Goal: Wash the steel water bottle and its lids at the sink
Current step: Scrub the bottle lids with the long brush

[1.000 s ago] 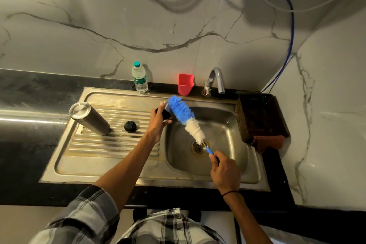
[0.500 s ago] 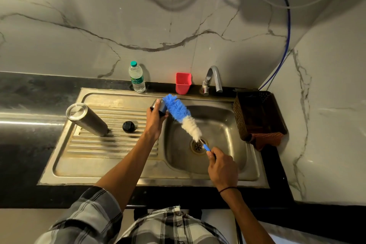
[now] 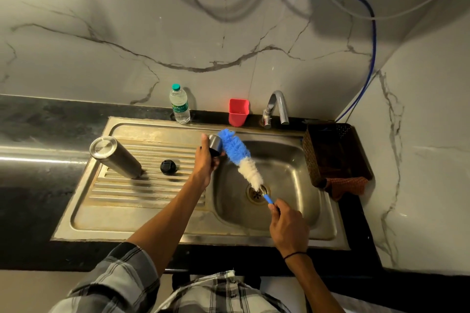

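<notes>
Scrubbing a steel lid with a bottle brush over the sink

At frame centre the left hand curls its fingers round a steel cup lid at the basin's left edge, the blue tip of the bottle brush touching it; the right hand, lower right of centre, pinches the brush's blue handle. Left of them on the ribbed drainboard the steel water bottle stands upside down, a black lid just beside it. Along the back of the worktop stand a plastic water bottle, a red cup and the tap; a brown basket sits at right.
</notes>
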